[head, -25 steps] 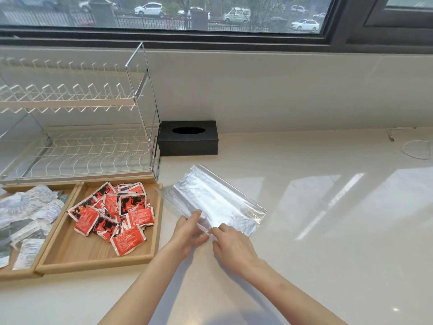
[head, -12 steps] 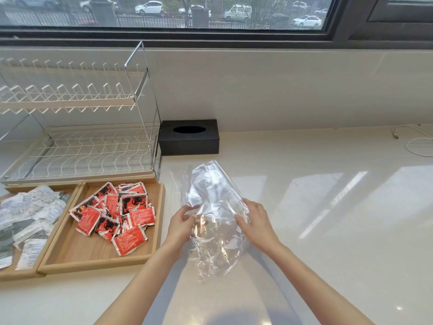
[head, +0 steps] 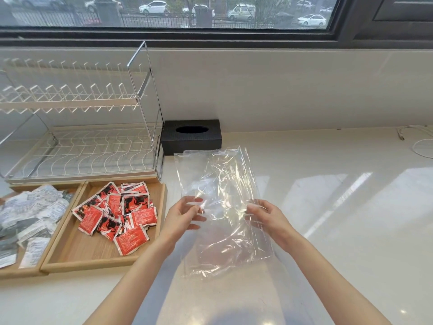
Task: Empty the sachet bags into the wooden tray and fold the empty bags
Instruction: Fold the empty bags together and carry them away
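Observation:
An empty clear plastic bag (head: 220,198) is held up above the counter, spread flat and upright between both hands. My left hand (head: 182,216) pinches its left edge and my right hand (head: 269,219) pinches its right edge, at about mid height. A wooden tray (head: 70,261) lies to the left, and its right compartment holds several red sachets (head: 121,212). The left compartment holds several white and grey sachets (head: 28,216).
A white wire dish rack (head: 77,127) stands behind the tray. A black tissue box (head: 192,137) sits against the wall behind the bag. A white cable (head: 419,141) lies at the far right. The pale counter (head: 339,219) stretches to the right.
The bag was lying on the counter under both hands; it has been lifted, turned upright and spread wide between the hands.

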`<state>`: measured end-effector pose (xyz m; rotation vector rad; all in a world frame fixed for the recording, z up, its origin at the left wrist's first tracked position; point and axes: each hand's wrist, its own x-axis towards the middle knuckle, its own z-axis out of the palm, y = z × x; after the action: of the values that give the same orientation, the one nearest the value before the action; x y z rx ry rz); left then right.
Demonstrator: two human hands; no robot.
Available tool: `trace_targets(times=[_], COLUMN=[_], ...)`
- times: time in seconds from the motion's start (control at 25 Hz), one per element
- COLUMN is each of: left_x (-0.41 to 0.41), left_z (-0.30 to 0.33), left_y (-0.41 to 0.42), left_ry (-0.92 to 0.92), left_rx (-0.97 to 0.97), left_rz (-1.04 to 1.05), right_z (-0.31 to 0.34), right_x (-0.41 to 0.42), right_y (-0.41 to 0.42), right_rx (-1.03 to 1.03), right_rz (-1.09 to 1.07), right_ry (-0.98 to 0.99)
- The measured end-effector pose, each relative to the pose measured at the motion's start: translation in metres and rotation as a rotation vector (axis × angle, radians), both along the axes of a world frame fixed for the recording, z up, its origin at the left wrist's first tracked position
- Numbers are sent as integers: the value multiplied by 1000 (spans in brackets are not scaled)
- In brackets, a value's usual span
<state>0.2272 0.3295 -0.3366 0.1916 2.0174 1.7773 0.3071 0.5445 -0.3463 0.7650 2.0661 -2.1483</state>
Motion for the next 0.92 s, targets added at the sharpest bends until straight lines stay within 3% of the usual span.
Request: trace_targets(times=[0.52, 0.92], left_x=[3, 39], left_z=[4, 18], left_y=[-13, -84], left_ry=[-31, 64], left_rx=[-80, -106], left_rz=[80, 275], right_z=[4, 22], right_x=[5, 12], right_y=[-6, -71], right_rx=[1, 62], right_rz=[-47, 84], right_ry=[85, 93])
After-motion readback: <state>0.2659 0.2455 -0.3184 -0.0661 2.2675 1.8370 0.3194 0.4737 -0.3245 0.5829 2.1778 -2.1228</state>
